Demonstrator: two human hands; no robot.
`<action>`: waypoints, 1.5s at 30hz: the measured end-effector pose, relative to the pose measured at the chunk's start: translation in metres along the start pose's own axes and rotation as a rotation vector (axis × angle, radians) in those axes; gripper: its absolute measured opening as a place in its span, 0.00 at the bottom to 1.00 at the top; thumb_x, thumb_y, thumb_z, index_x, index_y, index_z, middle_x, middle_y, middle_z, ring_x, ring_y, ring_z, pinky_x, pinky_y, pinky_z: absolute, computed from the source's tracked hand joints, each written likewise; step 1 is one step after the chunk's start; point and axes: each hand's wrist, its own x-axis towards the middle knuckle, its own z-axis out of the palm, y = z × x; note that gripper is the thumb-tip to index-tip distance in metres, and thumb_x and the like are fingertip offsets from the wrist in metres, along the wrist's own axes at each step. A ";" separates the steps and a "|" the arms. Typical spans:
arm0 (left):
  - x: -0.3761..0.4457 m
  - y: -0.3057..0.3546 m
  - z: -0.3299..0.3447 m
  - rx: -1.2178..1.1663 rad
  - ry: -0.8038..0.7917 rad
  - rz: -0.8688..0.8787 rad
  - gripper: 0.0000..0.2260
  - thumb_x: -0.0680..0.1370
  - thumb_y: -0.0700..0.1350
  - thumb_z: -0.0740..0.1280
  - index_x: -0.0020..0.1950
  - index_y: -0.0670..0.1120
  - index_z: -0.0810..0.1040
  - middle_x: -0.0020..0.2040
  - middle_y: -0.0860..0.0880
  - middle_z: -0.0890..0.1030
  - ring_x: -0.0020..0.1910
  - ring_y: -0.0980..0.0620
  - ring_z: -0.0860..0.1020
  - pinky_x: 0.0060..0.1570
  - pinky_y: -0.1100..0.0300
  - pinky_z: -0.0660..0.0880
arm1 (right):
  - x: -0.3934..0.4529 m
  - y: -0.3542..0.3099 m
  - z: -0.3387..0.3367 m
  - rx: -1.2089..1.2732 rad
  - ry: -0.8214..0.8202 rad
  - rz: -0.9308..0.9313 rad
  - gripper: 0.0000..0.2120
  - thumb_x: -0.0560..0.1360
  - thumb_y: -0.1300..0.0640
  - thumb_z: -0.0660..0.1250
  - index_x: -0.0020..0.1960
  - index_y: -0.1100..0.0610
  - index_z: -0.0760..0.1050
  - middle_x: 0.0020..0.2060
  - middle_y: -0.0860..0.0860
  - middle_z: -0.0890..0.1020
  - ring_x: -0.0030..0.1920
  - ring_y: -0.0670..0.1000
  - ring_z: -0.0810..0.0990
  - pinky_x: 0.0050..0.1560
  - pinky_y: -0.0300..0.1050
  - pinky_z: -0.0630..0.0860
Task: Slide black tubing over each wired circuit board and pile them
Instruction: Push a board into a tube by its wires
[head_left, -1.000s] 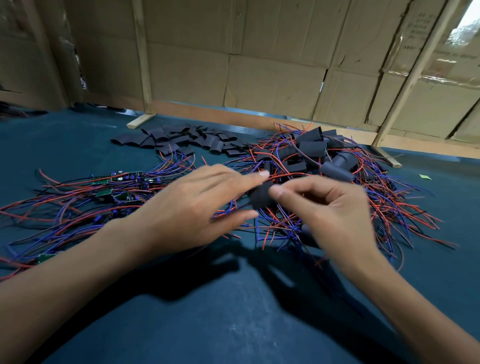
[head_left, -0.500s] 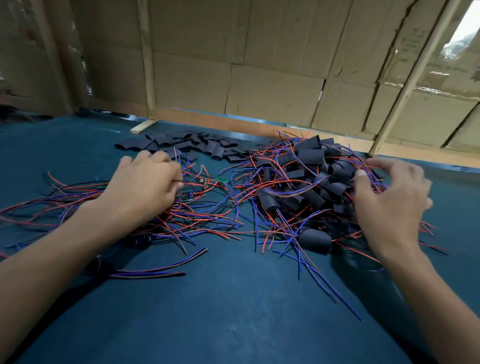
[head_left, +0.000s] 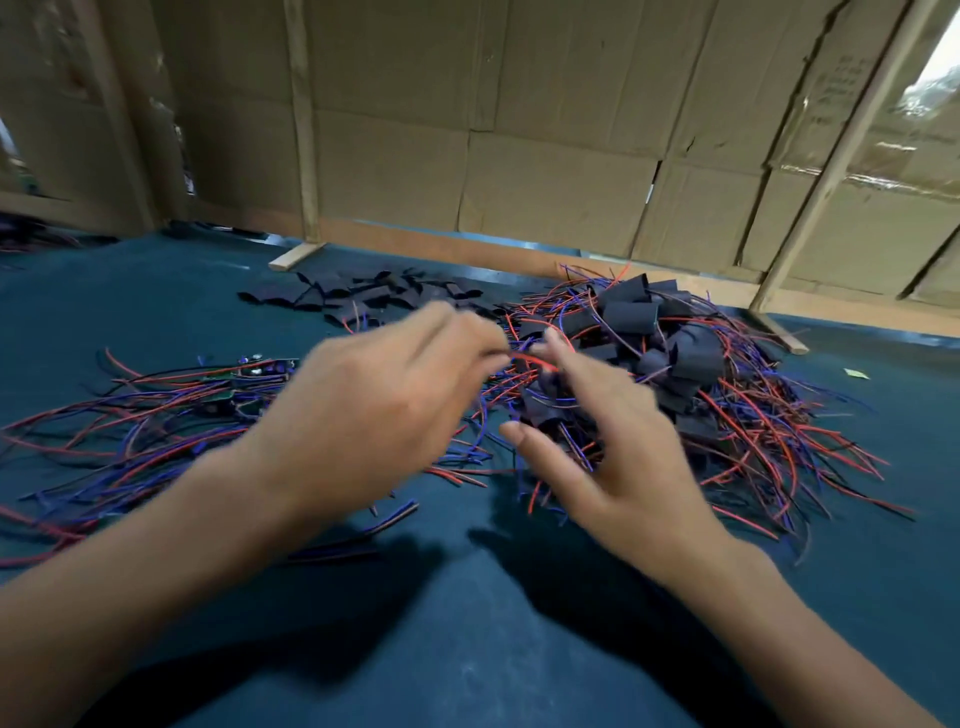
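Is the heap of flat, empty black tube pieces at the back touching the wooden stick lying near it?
Apart. The head view shows bare teal table between the flat black tube pieces and the pale wooden stick's end.

Dark teal desk. Cardboard wall behind, wooden battens leaning against it. Small green scrap far right on desk.

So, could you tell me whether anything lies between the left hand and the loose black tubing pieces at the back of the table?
Nothing visible does. The left hand is raised above the bare wired boards, and the flat black tubing pieces lie just beyond its fingers on open green table. The sleeved pile sits to the right, out of that path.
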 end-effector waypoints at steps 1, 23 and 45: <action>0.000 0.008 0.002 -0.040 0.008 0.047 0.09 0.85 0.43 0.63 0.56 0.41 0.81 0.46 0.46 0.82 0.41 0.46 0.81 0.40 0.48 0.81 | -0.001 -0.001 0.002 0.040 -0.011 0.003 0.24 0.78 0.51 0.69 0.71 0.59 0.74 0.65 0.47 0.79 0.65 0.48 0.78 0.66 0.54 0.72; 0.048 -0.157 0.188 0.008 -0.877 -0.551 0.14 0.83 0.53 0.62 0.68 0.53 0.74 0.67 0.43 0.76 0.64 0.39 0.75 0.62 0.41 0.74 | 0.012 -0.006 0.000 1.442 -0.024 0.646 0.17 0.81 0.51 0.61 0.37 0.55 0.78 0.28 0.48 0.65 0.27 0.47 0.64 0.26 0.38 0.62; 0.077 -0.119 0.102 -0.046 -0.543 -0.773 0.19 0.72 0.50 0.73 0.59 0.49 0.71 0.51 0.44 0.82 0.49 0.40 0.80 0.49 0.51 0.78 | 0.022 -0.005 -0.028 1.272 0.369 0.598 0.16 0.84 0.50 0.58 0.48 0.58 0.79 0.29 0.47 0.66 0.25 0.44 0.62 0.21 0.34 0.60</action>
